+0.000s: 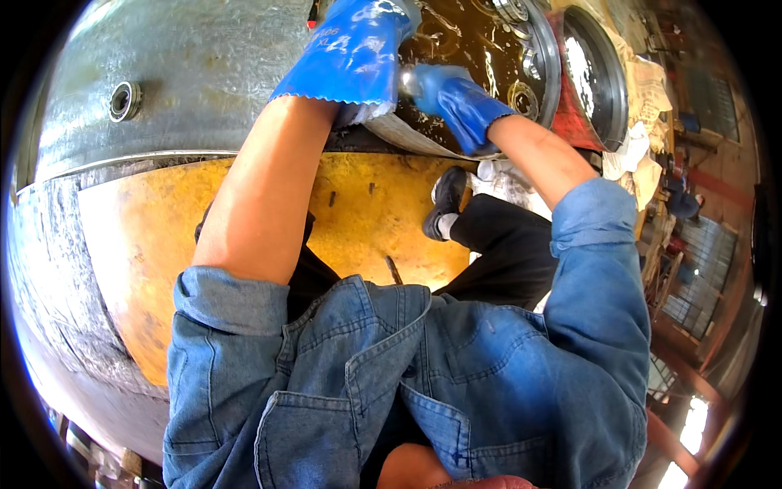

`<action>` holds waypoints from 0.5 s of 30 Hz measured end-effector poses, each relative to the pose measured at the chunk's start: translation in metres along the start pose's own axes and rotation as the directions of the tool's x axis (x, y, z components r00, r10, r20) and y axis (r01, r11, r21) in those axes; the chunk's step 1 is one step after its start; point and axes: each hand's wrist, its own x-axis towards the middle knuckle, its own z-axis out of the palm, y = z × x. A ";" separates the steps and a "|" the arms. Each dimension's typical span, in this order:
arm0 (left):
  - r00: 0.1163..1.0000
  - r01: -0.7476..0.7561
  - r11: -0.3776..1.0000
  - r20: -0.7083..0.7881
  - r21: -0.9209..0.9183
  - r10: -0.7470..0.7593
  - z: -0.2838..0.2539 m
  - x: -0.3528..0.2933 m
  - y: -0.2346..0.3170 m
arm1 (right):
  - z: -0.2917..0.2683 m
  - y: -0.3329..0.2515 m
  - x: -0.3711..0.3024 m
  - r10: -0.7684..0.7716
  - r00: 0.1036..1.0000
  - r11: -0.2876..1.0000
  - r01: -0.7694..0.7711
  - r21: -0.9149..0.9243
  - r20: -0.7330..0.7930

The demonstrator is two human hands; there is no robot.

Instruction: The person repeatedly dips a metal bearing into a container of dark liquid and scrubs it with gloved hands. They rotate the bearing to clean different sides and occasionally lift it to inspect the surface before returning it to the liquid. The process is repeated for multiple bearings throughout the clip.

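Observation:
My left hand [358, 45], in a long blue rubber glove, reaches over the near left rim of a round metal tub [468, 53] of brown oily liquid. Its fingers are hidden behind the glove and the top edge of the picture. My right hand [452, 96], gloved the same way, is at the tub's near side, close to the left one. Those fingers look curled around something small and shiny that I cannot make out. Several ring bearings, one of them a bearing [523, 99] near the right rim, sit in the tub.
A lone bearing [125, 101] lies on the grey metal tabletop [204, 73] at left. Right of the tub stands a red container [574, 122] holding dark liquid, with crumpled brown paper [648, 98] beside it. Below is a yellow surface [366, 204], near my black shoe [446, 200].

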 end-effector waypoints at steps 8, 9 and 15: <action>0.999 0.051 0.999 0.010 -0.014 -0.051 0.000 0.003 0.004 | 0.001 0.016 0.002 -0.145 0.988 0.989 0.145 -0.005 -0.044; 0.998 0.055 0.998 0.013 -0.026 -0.055 0.004 0.004 0.005 | 0.005 0.027 0.010 -0.176 0.979 0.957 0.195 -0.215 0.104; 0.995 0.098 0.995 0.008 0.001 -0.098 -0.007 0.006 0.002 | 0.001 0.001 0.008 0.002 0.999 1.000 -0.002 0.018 0.035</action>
